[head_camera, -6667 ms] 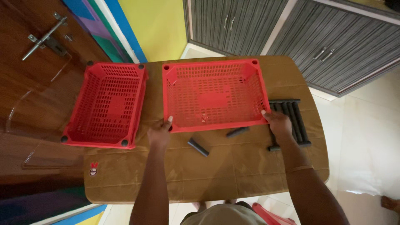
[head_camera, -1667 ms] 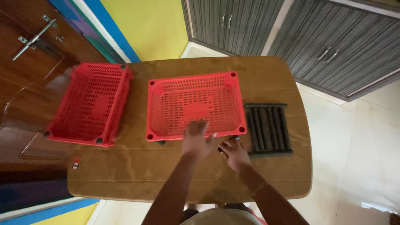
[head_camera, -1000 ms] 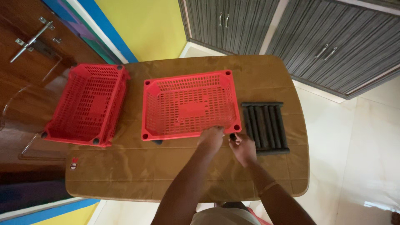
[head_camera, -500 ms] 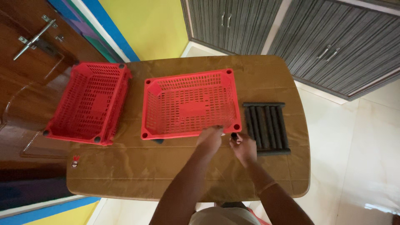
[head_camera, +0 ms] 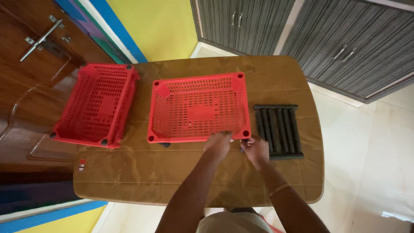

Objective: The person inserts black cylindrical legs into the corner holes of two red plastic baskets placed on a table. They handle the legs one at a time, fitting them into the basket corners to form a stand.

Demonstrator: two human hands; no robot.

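Desk: a brown wooden desk (head_camera: 142, 172) with rounded corners, seen from above; the person stands at its near edge.

Middle crate: a red perforated plastic crate (head_camera: 198, 108) sits open side up at the middle of the desk, with dark round sockets at its corners.

Left crate: a second red crate (head_camera: 97, 103) lies at the desk's left edge, tilted on its side, and part of it overhangs that edge.

Dark rods: a row of dark cylindrical rods (head_camera: 278, 131) lies side by side near the desk's right edge, just beside the middle crate and apart from it, framed by a rod across the far end and one across the near end.

Left hand: the left hand (head_camera: 217, 144) rests at the near rim of the middle crate, close to its near right corner, fingers curled down; what it grips, if anything, I cannot tell.

Right hand: the right hand (head_camera: 255, 151) is at the crate's near right corner, between the crate and the rods, fingers bunched together around something small and dark at the corner socket; the object is too hidden to name.

Small dark piece: a small dark piece (head_camera: 165, 144) shows under the crate's near rim, toward its near left corner.

Sticker: a small red and white sticker (head_camera: 82, 164) lies near the desk's near left corner.
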